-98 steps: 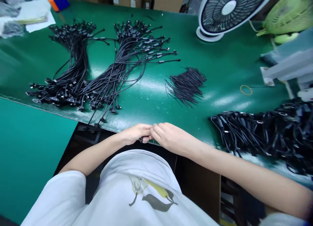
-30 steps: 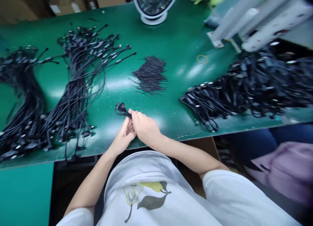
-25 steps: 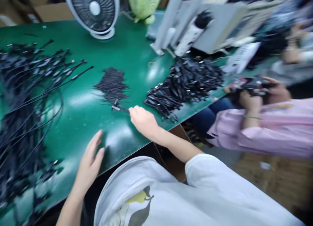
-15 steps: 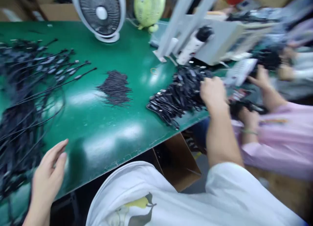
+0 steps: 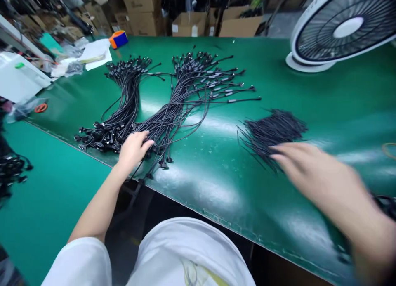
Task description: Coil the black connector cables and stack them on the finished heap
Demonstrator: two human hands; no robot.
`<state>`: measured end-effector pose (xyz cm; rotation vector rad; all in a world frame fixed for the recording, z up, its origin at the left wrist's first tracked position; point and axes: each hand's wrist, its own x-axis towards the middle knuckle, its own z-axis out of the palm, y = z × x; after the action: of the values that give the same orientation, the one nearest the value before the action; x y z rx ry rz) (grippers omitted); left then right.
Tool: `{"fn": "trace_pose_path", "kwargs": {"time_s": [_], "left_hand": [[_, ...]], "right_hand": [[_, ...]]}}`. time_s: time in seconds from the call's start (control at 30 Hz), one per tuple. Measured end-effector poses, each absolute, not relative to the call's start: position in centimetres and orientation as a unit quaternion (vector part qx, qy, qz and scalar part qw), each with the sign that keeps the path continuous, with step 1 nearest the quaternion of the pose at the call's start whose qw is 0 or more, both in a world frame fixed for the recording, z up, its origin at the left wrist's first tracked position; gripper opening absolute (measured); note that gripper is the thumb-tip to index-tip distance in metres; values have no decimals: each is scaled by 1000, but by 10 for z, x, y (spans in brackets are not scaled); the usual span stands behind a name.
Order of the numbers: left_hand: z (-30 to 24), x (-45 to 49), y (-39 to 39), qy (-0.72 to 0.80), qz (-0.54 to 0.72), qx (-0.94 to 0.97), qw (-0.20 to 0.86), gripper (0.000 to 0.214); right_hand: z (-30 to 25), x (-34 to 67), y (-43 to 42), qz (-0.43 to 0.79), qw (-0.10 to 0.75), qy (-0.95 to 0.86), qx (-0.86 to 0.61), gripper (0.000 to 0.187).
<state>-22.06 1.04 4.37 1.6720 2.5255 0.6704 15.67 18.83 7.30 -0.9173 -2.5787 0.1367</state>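
A pile of thin black ties [image 5: 274, 131] lies loose on the green table. At its near right edge is my right hand [image 5: 324, 178], blurred, fingers stretched out and thumb slightly apart, nothing visible between them. Long black cables [image 5: 173, 108] with small connectors lie fanned out on the left half of the table. My left hand [image 5: 133, 149] rests over the near ends of these cables, its fingers extended and thumb apart. A second bundle of black cables [image 5: 130, 90] lies further left, its near ends crowded together with the first.
A white fan [image 5: 309, 61] stands at the back right. Papers [image 5: 95, 53], an orange and blue tape roll [image 5: 118, 39] and a white box [image 5: 21, 75] sit at the back left. More black cables [image 5: 12, 166] hang at the left edge. Cardboard boxes [image 5: 241, 25] stand behind the table.
The view has swung left. My right hand has left the bundled cables at the right and come to the pile of ties; my left hand has moved over the cable ends.
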Motion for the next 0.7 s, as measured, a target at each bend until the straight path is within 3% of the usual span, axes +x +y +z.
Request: {"fn": "trace_pose_path", "kwargs": {"time_s": [0.13,0.23,0.3,0.4,0.57,0.7], "left_hand": [[33,-207,31,792,247,555,63,19],[49,-200,27,765,342,533,114,21],[63,-203,18,744,392,515,164,22],[70,-217,9,735,442,468,214,21],[48,-231,12,698,483,427,312,19],[42,-221,18,711,519,413,233,29]], "right_hand": [[83,67,169,47,112,-977,-177,27],[81,-27,162,3,179,-982,-60,40],[86,-77,170,-33,179,-983,-16,36],[107,-121,198,-52,113,-988,-89,27],[157,-123,231,-101,67,-983,-136,32],[188,-92,241,-126,32,-964,-233,42]]}}
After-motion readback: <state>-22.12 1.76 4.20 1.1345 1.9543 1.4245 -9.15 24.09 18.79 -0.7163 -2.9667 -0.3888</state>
